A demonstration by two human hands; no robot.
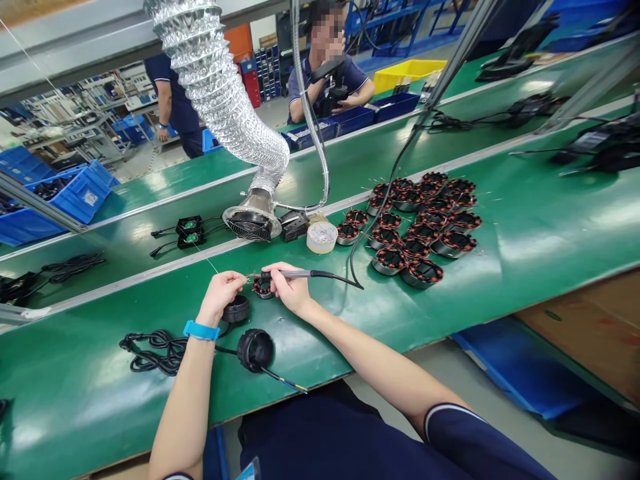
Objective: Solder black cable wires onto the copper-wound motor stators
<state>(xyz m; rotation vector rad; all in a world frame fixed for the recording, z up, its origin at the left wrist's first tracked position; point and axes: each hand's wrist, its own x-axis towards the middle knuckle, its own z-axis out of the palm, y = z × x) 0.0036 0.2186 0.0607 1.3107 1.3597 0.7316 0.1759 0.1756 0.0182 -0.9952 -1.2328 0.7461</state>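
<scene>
My right hand (290, 288) is closed around a soldering iron (300, 274), whose tip points left over a small wound motor stator (262, 287). My left hand (223, 293), with a blue wristband, pinches a thin wire (206, 259) close to the iron's tip. The stator lies on the green bench between my hands, partly hidden by my right fingers. Beneath my left hand is a black round housing (237, 309). Nearer to me sits another black housing (255, 350), open at the top, with a cable and coloured wire ends.
Several stators (423, 272) stand at right. A round tin (321, 237) and a fume fan (253, 223) under a silver duct (225, 100) are ahead. The iron's cord (353, 267) loops right. A coiled black cable (157, 351) lies left. A person (327, 73) sits across the bench.
</scene>
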